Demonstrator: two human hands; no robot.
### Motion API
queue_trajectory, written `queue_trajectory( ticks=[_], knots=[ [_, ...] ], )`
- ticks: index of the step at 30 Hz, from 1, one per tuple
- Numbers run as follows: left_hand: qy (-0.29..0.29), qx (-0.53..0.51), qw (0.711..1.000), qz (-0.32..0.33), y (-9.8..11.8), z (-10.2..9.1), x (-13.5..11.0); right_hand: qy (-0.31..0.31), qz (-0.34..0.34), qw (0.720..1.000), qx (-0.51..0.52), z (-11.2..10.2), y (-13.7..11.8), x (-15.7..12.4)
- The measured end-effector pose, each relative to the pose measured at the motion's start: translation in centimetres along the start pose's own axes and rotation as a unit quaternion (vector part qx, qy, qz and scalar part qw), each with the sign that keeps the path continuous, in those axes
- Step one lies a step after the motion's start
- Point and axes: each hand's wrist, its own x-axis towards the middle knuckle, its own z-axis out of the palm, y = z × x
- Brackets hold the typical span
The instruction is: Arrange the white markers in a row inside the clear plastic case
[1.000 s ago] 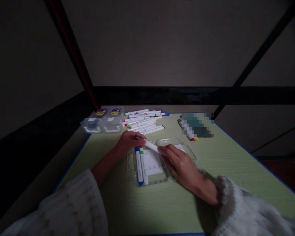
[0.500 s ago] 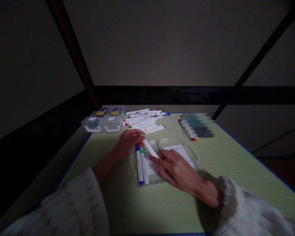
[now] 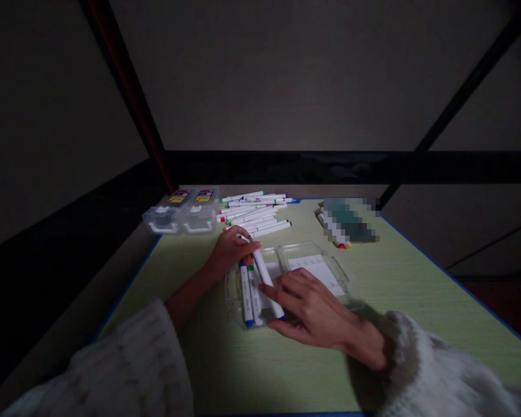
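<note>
From where I stand, the open clear case (image 3: 339, 267) lies on the pale green worktop (image 3: 260, 373) with the person's hands over it; the held marker (image 3: 267, 282), white with a blue lower end, slants above the case's left half, and I cannot tell whether it touches the case. The left hand (image 3: 232, 249), at the case's far left corner, has its fingers pinching the marker's upper end; the right hand (image 3: 315, 307), over the case's near middle, has its index finger against the barrel and its thumb near the blue end, though I cannot tell how firmly those fingers grip. Inside the case, along its left side, a blue-capped marker (image 3: 246, 301) and a green-capped marker (image 3: 255, 298) lie side by side; white paper (image 3: 315, 269) shows in its right half; beyond the case spreads a pile of markers (image 3: 256, 217); two lidded boxes (image 3: 200, 217) stand beyond its left side.
</note>
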Motion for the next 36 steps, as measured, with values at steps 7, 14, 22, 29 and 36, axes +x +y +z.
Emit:
queue_trajectory(
  ticks=[7,14,22,29,36],
  knots=[
    [0.016,0.048,0.998,0.024,-0.9,0.2,0.1,-0.034,0.015,0.999,0.005,0.0,-0.3,0.2],
    [0.013,0.148,0.986,0.073,-1.5,0.3,-0.1,-0.055,0.027,0.998,0.005,0.0,-0.4,0.4],
    [0.002,0.243,0.963,0.118,-1.7,0.4,-0.2,-0.066,0.033,0.997,0.021,-0.1,-0.7,0.6],
    [0.001,0.246,0.961,0.124,-1.7,0.3,-0.2,-0.072,0.030,0.996,0.032,-0.1,-0.5,0.5],
    [-0.001,0.246,0.961,0.127,-1.6,0.3,-0.2,-0.073,0.028,0.996,0.033,-0.1,-0.5,0.6]
  ],
)
